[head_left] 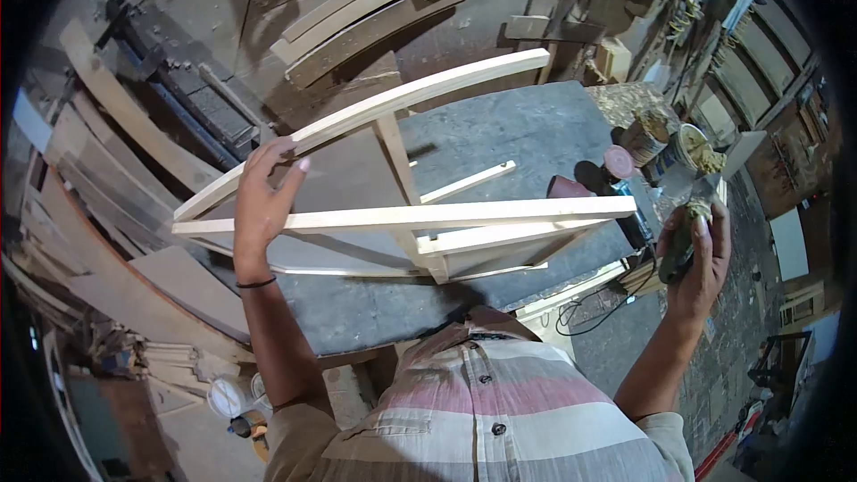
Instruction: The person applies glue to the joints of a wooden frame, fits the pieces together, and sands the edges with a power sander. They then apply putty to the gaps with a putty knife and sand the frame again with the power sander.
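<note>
A pale wooden frame (464, 213) lies across a grey-topped workbench (339, 314), with grey-brown panels between its long rails. My left hand (263, 201) reaches over the near rail at the frame's left end. Its fingers and thumb grip the far rail (402, 92). Off the bench's right end, my right hand (701, 263) is closed around the dark handle of a putty knife (677, 257). Light-coloured paste shows near the knife's blade, close to the thumb. Beyond that hand stands an open tub (696, 150) of yellowish paste.
A can (644, 132) with a crusted rim stands beside the tub. Nearby are a pink lid (617, 162), a dark red cup (568, 187) and a blue power tool (632, 214) with a cable. Boards (152, 125) crowd the left side; curved pieces (375, 31) lie beyond the bench.
</note>
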Demonstrator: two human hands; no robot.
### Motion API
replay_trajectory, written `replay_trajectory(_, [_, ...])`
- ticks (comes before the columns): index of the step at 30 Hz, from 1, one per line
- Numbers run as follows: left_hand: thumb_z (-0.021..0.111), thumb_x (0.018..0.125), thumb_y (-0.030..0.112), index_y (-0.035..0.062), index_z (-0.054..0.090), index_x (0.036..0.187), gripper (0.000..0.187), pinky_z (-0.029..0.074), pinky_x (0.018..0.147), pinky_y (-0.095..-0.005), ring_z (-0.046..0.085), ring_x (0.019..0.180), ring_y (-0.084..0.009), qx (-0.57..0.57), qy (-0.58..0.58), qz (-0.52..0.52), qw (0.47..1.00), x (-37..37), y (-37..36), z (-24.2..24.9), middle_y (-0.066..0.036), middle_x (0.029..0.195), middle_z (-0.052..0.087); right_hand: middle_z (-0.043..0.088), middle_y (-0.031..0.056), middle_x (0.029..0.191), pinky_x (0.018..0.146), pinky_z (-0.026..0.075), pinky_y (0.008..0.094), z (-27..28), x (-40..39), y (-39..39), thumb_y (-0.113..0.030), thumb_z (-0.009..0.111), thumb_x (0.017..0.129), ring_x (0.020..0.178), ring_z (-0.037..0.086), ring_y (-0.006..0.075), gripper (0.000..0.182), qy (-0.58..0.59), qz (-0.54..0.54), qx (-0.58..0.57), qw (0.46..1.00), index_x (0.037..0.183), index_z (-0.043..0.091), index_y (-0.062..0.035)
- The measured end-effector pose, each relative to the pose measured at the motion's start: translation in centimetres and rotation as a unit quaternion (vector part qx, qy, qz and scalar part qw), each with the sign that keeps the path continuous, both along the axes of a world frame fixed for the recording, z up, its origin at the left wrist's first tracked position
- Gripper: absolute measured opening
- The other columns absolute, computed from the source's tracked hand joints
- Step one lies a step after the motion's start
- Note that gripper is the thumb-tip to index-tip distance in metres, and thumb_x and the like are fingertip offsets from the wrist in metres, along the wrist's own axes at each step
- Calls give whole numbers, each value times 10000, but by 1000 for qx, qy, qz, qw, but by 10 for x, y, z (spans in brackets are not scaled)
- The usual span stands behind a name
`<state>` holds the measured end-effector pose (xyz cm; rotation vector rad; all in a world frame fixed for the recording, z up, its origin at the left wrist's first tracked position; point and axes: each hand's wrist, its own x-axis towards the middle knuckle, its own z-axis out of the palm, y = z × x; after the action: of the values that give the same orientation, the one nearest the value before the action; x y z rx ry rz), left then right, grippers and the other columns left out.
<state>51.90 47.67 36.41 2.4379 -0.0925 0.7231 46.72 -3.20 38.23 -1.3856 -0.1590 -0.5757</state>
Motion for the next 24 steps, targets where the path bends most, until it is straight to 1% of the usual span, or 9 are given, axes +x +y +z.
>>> replay_trajectory(5, [717,904,177,-5,674,1151,310,481,976,-370,636,1073,-301,-28,12,1,1000,-1,-4,3,-166,1158,674,667,128,913,559,501,257,-4,-8,-17,-147,578,1028,668,612,135,315,5,-29,27,999,1317,532,-30])
replay_trajectory(8, [697,917,163,-20,696,1063,235,485,938,-370,652,1006,-300,4,-27,52,998,-5,-12,6,-165,1057,691,663,102,910,582,501,259,-7,-11,-26,-151,572,1028,685,605,128,299,14,-23,23,999,1298,548,-23])
replay_trajectory(11, [681,923,139,-20,700,1028,192,487,927,-374,655,995,-305,32,-47,53,997,-9,-13,6,-161,1019,698,660,99,903,582,495,256,-11,-15,-40,-159,575,1026,686,602,127,305,21,-10,0,1000,1294,550,-16])
replay_trajectory(15, [682,910,100,-17,710,997,148,489,925,-374,656,1012,-327,52,-63,-10,997,-23,-50,19,-166,1031,709,657,101,900,583,492,256,-11,-20,-49,-167,587,1019,678,601,129,324,40,-11,6,999,1300,546,-11])
replay_trajectory(17, [712,893,139,-1,712,1032,197,477,958,-395,651,1051,-329,30,-38,-25,999,-30,-77,28,-165,1076,712,655,105,897,580,497,261,-13,-19,-52,-177,601,1014,670,602,132,340,43,-9,15,999,1302,541,-6])
replay_trajectory(19, [766,859,243,32,703,1115,338,446,1013,-426,628,1130,-314,68,6,-103,992,-38,-104,34,-159,1161,700,655,107,896,576,499,263,-17,-19,-56,-176,600,1014,665,603,134,343,42,-6,10,999,1306,537,-7])
replay_trajectory(21, [816,778,289,26,661,1192,515,450,998,-422,617,1104,-294,132,25,-157,978,-46,-132,37,-127,1153,680,655,108,895,573,500,265,-21,-18,-58,-175,600,1015,661,603,135,345,39,1,7,999,1310,534,-8])
replay_trajectory(22, [816,778,289,26,661,1192,515,450,998,-422,617,1104,-294,134,24,-151,979,-49,-141,37,-127,1153,680,656,110,894,570,502,267,-22,-19,-58,-175,601,1015,661,607,137,349,45,-2,14,999,1314,531,-11])
replay_trajectory(24, [868,694,339,43,642,1209,636,424,944,-409,601,1045,-294,166,120,-185,961,-52,-152,39,-113,1105,671,660,113,892,567,506,268,-26,-19,-61,-176,605,1015,664,613,141,351,49,-8,19,999,1319,528,-19])
